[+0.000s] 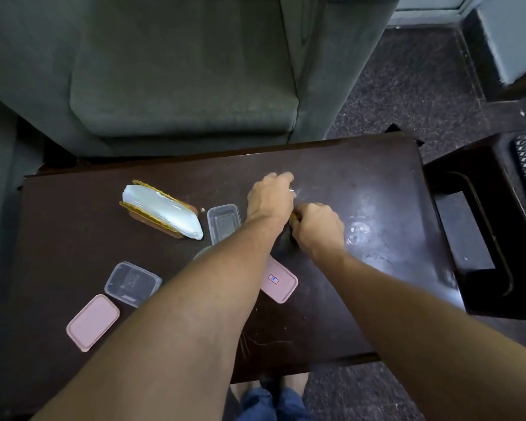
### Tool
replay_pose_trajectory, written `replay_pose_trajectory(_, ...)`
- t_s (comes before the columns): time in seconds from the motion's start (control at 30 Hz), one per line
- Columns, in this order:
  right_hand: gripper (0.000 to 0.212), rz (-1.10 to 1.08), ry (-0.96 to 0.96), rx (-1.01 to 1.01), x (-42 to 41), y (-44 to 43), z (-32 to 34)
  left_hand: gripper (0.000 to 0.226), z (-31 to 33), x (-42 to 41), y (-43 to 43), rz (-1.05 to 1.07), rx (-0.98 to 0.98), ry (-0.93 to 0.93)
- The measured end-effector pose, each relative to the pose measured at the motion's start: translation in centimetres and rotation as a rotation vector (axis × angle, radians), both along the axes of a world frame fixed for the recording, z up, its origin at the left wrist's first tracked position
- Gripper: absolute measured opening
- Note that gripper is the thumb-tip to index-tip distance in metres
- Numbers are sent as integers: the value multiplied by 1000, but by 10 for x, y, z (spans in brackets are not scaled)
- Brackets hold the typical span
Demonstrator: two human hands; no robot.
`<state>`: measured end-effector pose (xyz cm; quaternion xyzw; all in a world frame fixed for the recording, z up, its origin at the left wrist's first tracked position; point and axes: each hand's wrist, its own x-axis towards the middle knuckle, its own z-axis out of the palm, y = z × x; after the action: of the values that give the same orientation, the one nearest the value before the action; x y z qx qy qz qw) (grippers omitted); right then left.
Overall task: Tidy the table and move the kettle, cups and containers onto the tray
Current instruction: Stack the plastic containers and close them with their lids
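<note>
Dark table point(362, 177): right hand point(318, 229) grips a gold-edged dark object point(294, 218); left hand point(269, 199) curled, its hold unclear.

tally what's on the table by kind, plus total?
Clear containers: 2
Pink lids: 2
Napkin holder: 1
Gold-edged item gripped by the right hand, can't identify: 1
Round item part-hidden under the left forearm, can't identify: 1
Total: 7
</note>
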<state>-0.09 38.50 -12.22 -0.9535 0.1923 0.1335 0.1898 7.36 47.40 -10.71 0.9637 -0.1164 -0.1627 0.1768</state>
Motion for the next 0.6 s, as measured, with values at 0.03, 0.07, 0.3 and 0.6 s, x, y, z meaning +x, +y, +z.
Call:
replay_pose_trajectory(0.03, 17, 3, -6, 1, 0, -1, -2, 31, -3, 2, -2, -8, 24, 2)
replay_pose_trajectory(0.07, 18, 1, -10, 4, -1, -1, -3, 30, -5, 5, -4, -15, 49, 8)
replay_pose_trajectory(0.3, 21, -2, -138, 53, -7, 11, 5, 21, -3, 15, 4, -66, 61, 8)
replay_pose_trajectory(0.6, 22, 319, -270, 127, -2, 58, 31, 22, 40, 16, 125, -138, 68, -24)
